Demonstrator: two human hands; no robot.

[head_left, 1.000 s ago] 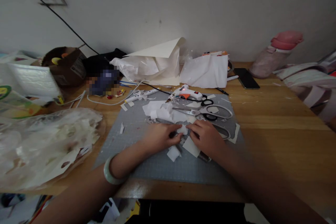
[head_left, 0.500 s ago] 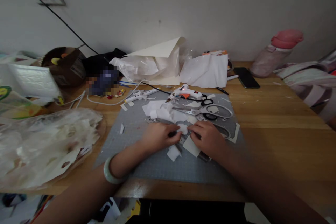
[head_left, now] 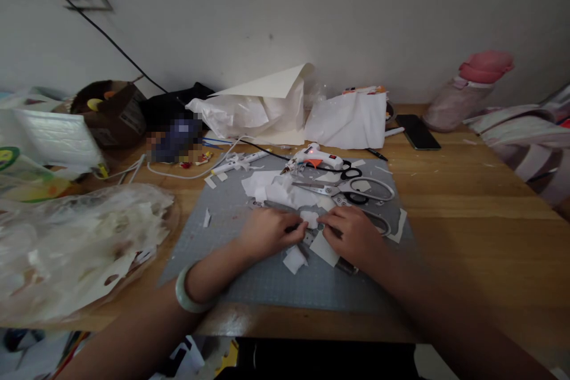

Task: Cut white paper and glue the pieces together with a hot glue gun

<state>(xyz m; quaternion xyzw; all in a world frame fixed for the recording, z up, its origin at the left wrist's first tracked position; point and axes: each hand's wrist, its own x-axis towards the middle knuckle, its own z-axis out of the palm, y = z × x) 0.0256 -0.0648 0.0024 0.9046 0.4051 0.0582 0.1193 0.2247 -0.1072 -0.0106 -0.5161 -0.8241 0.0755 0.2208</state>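
Note:
Between my two hands, a small white piece of paper (head_left: pixel 309 219) is pinched at its edges above the grey cutting mat (head_left: pixel 249 285). My left hand (head_left: pixel 272 230) has thumb and fingers closed at its left side. At the right edge, the fingertips of my right hand (head_left: pixel 350 233) are closed on it too. Just beyond lie crumpled white paper scraps (head_left: pixel 271 187), large scissors (head_left: pixel 327 188) with grey handles, and a white glue gun (head_left: pixel 323 157) with a red light lit. A folded white scrap (head_left: pixel 294 259) and a cream card piece (head_left: pixel 325 249) rest nearer to me.
A clear plastic bag of scraps (head_left: pixel 80 249) spreads over the left side. At the back stand white paper packets (head_left: pixel 347 119), a black phone (head_left: pixel 417 132) and a pink bottle (head_left: pixel 465 92). A power cord (head_left: pixel 111 41) runs from the wall socket down behind a brown box (head_left: pixel 109 113).
Both hands stay in nearly the same place. The small white paper between them has shifted and turned very slightly.

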